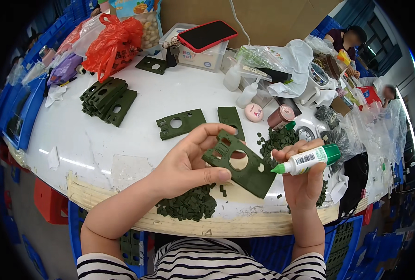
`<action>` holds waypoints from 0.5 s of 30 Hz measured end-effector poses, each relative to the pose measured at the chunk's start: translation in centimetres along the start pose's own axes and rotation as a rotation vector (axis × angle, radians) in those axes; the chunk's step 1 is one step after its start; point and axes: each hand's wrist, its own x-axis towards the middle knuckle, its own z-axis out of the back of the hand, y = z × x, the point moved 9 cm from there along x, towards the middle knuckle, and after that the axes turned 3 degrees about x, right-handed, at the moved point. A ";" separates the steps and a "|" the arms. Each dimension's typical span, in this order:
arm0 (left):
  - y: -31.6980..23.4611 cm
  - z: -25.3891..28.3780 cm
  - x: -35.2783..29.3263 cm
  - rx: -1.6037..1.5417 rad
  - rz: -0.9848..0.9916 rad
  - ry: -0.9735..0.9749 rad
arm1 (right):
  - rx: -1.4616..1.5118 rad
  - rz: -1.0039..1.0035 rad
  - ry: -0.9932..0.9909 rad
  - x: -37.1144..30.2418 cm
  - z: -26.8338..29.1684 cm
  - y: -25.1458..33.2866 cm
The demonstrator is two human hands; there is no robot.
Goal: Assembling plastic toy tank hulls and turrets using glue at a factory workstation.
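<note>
My left hand (193,161) grips a dark green plastic plate (251,175) by its edge, thumb in front. The plate is tilted and has a large round hole and smaller cut-outs. In my right hand (305,184) is a white glue bottle (305,161) with a green cap end and a green nozzle. The nozzle tip points left, close to the plate's right edge; I cannot tell whether they touch. Behind my hands lie two similar plates, one with a round hole (181,123) and one narrower (230,121). Small green pieces (188,204) form a heap below my left wrist.
More green plates (107,100) are stacked at the left. Another heap of small pieces (279,142) lies behind my right hand, beside a pink jar (281,116) and white squeeze bottles (248,94). A red-edged phone (207,36) rests on a plastic box. A person (345,42) sits far right.
</note>
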 end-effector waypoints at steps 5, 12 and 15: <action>2.6 -3.3 -1.1 -0.112 0.204 0.308 | -0.177 0.077 0.117 -0.3 -1.8 0.3; 3.4 -4.3 -1.9 -0.141 0.322 0.384 | -0.213 0.031 0.200 -1.1 -2.8 -1.2; 3.7 -4.4 -2.1 -0.149 0.380 0.384 | -0.244 0.052 0.240 -1.3 -3.2 -1.5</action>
